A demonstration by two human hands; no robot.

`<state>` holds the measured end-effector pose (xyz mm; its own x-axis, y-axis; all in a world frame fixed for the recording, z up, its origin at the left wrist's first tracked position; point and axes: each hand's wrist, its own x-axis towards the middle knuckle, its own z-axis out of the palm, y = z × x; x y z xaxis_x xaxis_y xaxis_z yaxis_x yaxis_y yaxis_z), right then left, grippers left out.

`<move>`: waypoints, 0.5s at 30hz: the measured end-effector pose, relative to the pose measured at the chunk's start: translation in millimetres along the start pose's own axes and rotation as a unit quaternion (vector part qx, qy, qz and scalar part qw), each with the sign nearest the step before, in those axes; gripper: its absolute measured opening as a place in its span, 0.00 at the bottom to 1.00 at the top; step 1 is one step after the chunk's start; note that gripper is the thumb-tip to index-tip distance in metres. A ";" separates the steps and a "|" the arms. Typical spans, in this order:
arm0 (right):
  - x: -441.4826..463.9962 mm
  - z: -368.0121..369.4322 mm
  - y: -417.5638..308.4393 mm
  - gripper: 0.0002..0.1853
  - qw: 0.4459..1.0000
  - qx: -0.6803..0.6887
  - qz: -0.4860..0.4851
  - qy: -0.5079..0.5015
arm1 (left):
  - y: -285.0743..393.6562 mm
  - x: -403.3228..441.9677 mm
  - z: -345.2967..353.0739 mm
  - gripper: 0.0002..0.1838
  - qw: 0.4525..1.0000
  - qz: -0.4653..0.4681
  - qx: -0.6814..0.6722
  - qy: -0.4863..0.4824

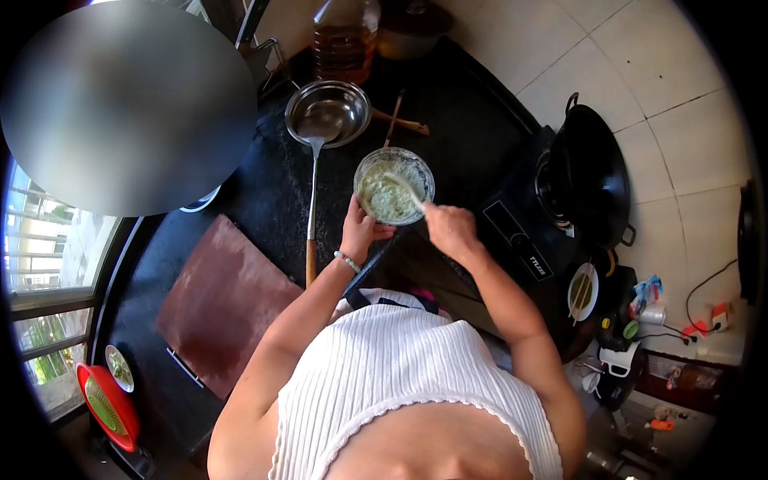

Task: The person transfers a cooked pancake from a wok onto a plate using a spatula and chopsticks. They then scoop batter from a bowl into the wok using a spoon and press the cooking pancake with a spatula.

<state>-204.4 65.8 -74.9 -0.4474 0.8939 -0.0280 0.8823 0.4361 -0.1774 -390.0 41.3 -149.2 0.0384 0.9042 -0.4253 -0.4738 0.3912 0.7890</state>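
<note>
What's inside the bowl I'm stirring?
A pale, lumpy, greenish mixture, smeared up the bowl, and the stirrer your right hand holds. The mixture hides the bottom beneath it; the stirrer's tip can't be made out.

Right of centre in the frame, we can make out one set of white letters, turned sideways on the black cooker (508, 256), near the lower end of its outlined panel. We read them as roughly "TTLUS", though they are too small for us to be sure of each letter. We can read no other lettering.
</note>
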 end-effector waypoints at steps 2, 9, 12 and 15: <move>-4.4 6.8 3.5 0.09 0.993 0.110 -0.001 0.035 | 0.1 -2.3 0.5 0.28 1.000 -0.007 -0.004 0.004; -3.5 6.6 5.1 0.09 1.000 -0.007 0.025 -0.004 | 0.0 1.4 -1.7 0.30 1.000 0.001 0.002 -0.005; -4.7 -3.2 5.1 0.10 0.986 0.152 0.019 0.072 | -3.3 -0.7 -4.2 0.31 1.000 -0.010 -0.003 -0.001; -0.1 -8.0 5.4 0.10 0.995 0.065 0.009 0.081 | -4.9 1.5 -5.5 0.34 1.000 -0.020 -0.007 -0.012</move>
<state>-198.4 68.9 -68.0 -0.3936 0.9109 0.1240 0.8586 0.4125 -0.3044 -392.5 39.8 -156.1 0.0777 0.8920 -0.4452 -0.4845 0.4241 0.7651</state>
